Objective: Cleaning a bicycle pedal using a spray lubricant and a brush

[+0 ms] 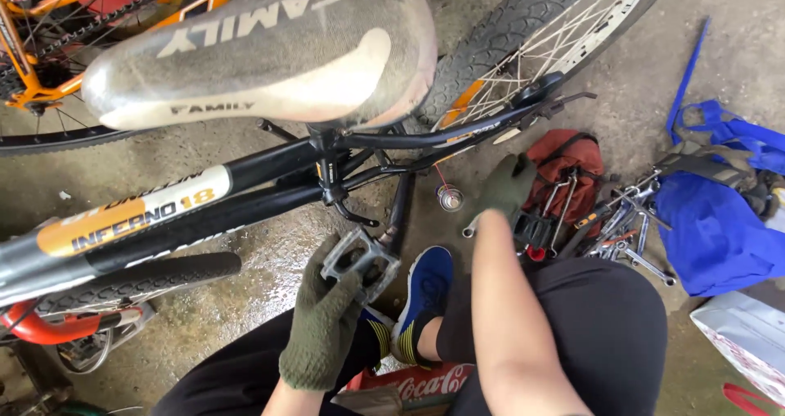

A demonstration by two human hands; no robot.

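Left hand (327,318) (gloved) grips pedal (360,262); right hand (504,188) clasps a wrench (469,229)

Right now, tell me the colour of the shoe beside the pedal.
The shoe is blue with a white sole edge; the head view shows it clearly.

Honestly can't see much around the saddle (270,48): it blocks the seat post and most of the frame junction right under it, and its nose runs off the top edge. Below the saddle, my left hand (327,318) covers half of the pedal (360,262), so the crank behind it is lost. Right of the saddle, my right hand (505,188) hides whatever it's gripping, maybe a wrench. The pile of tools (625,228) further right is too jumbled to sort out.
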